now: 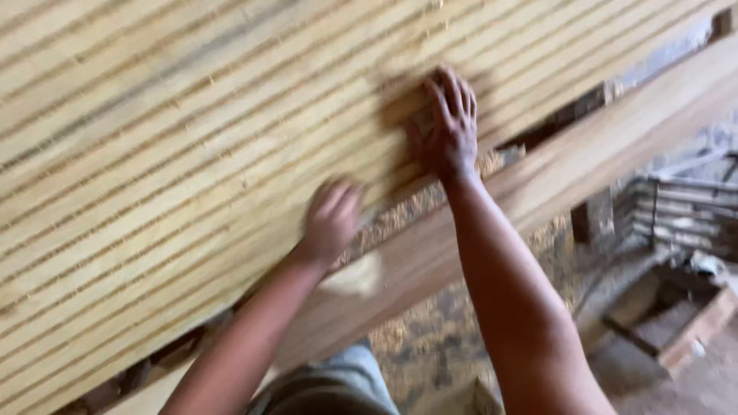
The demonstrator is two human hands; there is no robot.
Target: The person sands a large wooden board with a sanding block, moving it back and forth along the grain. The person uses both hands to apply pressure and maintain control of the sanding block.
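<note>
Many pale wooden slats (pixel 192 154) lay packed side by side, their long axis running from lower left up to upper right. The right hand (pixel 448 127) pressed flat on them, fingers spread, gripping nothing. The left hand (pixel 330 219), blurred, sat at their lower edge; its grip could not be told. Below both ran a smooth brown beam (pixel 600 146) scattered with sawdust (pixel 400 211).

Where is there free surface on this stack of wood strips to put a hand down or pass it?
Free: the strip tops left of both hands, bearing only thin sawdust, and the upper right past the right hand. Crowded: the near edge by the beam, where the left hand, blurred, and sawdust piles sit close together.
</note>
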